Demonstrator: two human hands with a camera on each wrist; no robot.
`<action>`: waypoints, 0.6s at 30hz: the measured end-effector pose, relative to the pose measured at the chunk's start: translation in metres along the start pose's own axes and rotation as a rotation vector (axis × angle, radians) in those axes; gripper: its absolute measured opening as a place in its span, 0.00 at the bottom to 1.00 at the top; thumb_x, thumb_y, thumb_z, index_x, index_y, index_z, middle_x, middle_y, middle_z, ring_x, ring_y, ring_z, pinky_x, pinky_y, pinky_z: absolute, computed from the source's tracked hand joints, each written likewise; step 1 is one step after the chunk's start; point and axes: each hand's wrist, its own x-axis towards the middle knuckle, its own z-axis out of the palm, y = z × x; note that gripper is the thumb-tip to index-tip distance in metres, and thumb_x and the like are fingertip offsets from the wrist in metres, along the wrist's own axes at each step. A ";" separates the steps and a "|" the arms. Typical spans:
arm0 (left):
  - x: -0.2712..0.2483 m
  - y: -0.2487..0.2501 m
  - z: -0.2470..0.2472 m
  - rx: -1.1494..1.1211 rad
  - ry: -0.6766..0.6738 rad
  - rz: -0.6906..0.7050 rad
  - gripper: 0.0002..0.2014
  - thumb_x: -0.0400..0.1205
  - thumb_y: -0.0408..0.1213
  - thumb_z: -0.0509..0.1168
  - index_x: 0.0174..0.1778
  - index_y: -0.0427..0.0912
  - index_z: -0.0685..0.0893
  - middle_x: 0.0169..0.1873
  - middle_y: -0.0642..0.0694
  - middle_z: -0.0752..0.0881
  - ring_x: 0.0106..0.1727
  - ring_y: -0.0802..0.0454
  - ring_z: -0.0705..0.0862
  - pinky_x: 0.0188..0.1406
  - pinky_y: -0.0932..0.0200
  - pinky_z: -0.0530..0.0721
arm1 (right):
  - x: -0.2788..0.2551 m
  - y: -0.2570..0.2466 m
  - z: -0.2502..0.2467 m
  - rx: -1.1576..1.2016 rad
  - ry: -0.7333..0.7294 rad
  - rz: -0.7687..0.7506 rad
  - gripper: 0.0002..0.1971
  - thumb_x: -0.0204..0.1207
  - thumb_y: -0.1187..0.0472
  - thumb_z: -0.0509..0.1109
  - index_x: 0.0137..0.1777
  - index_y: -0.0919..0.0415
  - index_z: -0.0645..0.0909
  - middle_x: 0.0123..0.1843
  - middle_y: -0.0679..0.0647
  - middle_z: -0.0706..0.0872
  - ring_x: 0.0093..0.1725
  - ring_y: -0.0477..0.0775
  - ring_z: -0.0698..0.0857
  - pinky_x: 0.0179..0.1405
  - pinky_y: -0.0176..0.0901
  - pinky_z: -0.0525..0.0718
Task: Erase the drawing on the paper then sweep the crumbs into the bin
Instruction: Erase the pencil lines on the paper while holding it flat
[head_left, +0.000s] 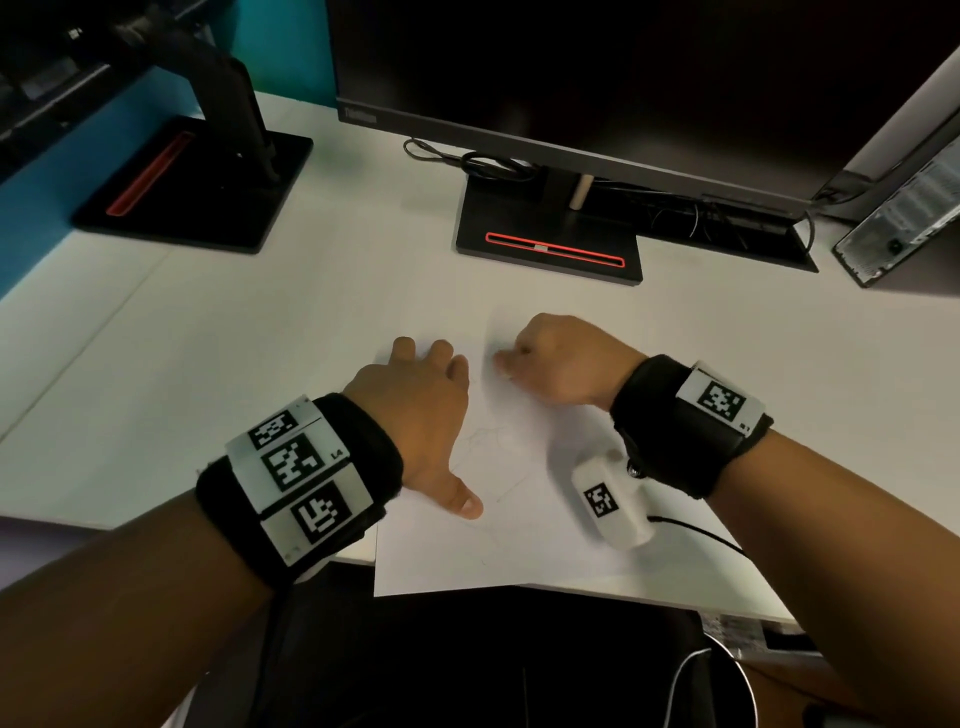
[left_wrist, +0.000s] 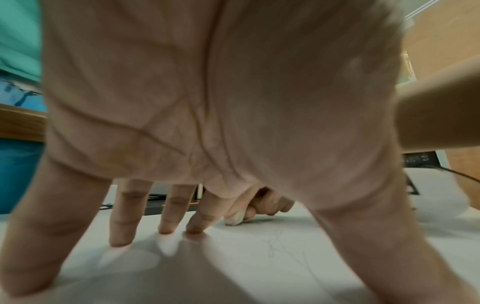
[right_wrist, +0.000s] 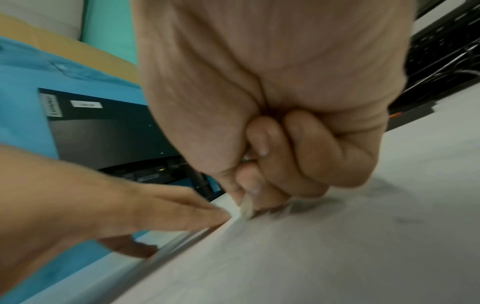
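Here one eraser (left_wrist: 235, 219), one paper (head_left: 519, 545)

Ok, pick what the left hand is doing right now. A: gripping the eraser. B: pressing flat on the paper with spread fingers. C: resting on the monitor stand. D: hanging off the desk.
B: the left hand lies spread on the paper, while the right hand pinches the eraser.
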 end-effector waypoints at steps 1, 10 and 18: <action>0.000 0.000 0.000 -0.002 0.002 0.001 0.66 0.63 0.77 0.72 0.86 0.39 0.52 0.83 0.42 0.57 0.82 0.38 0.59 0.68 0.40 0.82 | -0.001 -0.003 0.005 -0.017 -0.036 -0.042 0.27 0.88 0.48 0.59 0.27 0.59 0.72 0.26 0.52 0.74 0.26 0.50 0.72 0.27 0.39 0.67; 0.000 0.000 0.000 0.003 0.001 0.007 0.66 0.63 0.78 0.71 0.87 0.38 0.52 0.84 0.42 0.56 0.83 0.37 0.59 0.69 0.40 0.81 | -0.001 -0.002 0.003 -0.126 -0.036 -0.103 0.27 0.89 0.46 0.57 0.28 0.58 0.72 0.29 0.52 0.76 0.29 0.50 0.73 0.29 0.40 0.67; 0.000 0.000 -0.001 0.002 -0.003 0.006 0.67 0.63 0.77 0.71 0.87 0.38 0.51 0.84 0.42 0.56 0.83 0.37 0.58 0.68 0.40 0.81 | -0.006 0.005 -0.003 -0.140 -0.053 -0.103 0.26 0.89 0.46 0.57 0.30 0.60 0.73 0.30 0.53 0.75 0.30 0.51 0.73 0.29 0.41 0.66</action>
